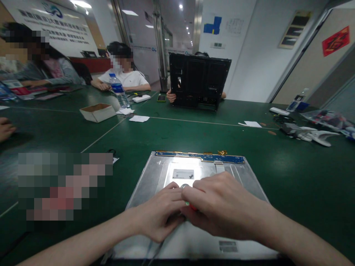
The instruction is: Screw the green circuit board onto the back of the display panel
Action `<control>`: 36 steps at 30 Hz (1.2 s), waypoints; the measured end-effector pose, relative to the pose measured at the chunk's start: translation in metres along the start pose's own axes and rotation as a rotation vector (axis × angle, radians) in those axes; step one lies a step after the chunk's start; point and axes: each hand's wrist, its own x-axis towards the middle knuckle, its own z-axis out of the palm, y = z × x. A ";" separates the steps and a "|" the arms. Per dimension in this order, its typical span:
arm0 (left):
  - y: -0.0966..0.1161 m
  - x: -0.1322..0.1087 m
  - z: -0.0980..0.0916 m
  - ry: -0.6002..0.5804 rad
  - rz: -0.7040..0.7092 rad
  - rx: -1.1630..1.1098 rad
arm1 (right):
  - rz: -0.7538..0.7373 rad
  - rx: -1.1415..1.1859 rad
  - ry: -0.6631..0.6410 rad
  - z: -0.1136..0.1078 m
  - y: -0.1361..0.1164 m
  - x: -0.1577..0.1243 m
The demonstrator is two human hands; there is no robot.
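A flat silver display panel (146, 188) lies in front of me, with a blue circuit board strip (199, 157) along its far edge and a small label (183, 174) on its metal back. My right hand (219, 201) is closed over the middle of the panel, around a small red and green tool (192, 207) that is mostly hidden by the fingers. Against it, my left hand (162, 210) rests on the panel with fingers and thumb bent together; whatever they grip is hidden. Thin cables (156, 253) run beneath my left wrist.
Across the green table (194, 135), a person holds up a black display frame (198, 81). An open cardboard box (97, 112), a water bottle (118, 90) and paper scraps (139, 118) stand left of it. White plastic parts (307, 133) lie at the right. Other people sit at the left.
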 end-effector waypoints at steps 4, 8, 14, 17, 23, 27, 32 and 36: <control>0.000 0.000 -0.002 0.015 0.004 0.018 | -0.012 0.143 -0.078 -0.009 -0.001 0.001; -0.001 -0.002 0.001 0.020 -0.005 -0.006 | 0.013 0.164 -0.104 -0.009 0.001 0.000; -0.004 -0.004 0.004 -0.025 -0.023 -0.024 | 0.106 0.081 -0.071 -0.005 0.001 -0.001; -0.004 -0.004 0.003 -0.021 -0.022 -0.032 | 0.081 0.116 -0.077 -0.009 0.001 -0.002; -0.003 -0.003 0.003 -0.037 -0.045 -0.028 | 0.109 0.057 -0.060 -0.008 0.004 0.000; -0.003 -0.002 0.002 -0.035 -0.019 -0.039 | 0.123 0.016 -0.079 -0.006 0.004 0.001; -0.003 -0.003 0.002 0.011 -0.007 -0.031 | 0.037 0.110 -0.127 -0.016 0.001 -0.002; -0.003 -0.003 0.003 -0.003 -0.017 -0.022 | 0.043 0.119 -0.142 -0.017 0.001 -0.004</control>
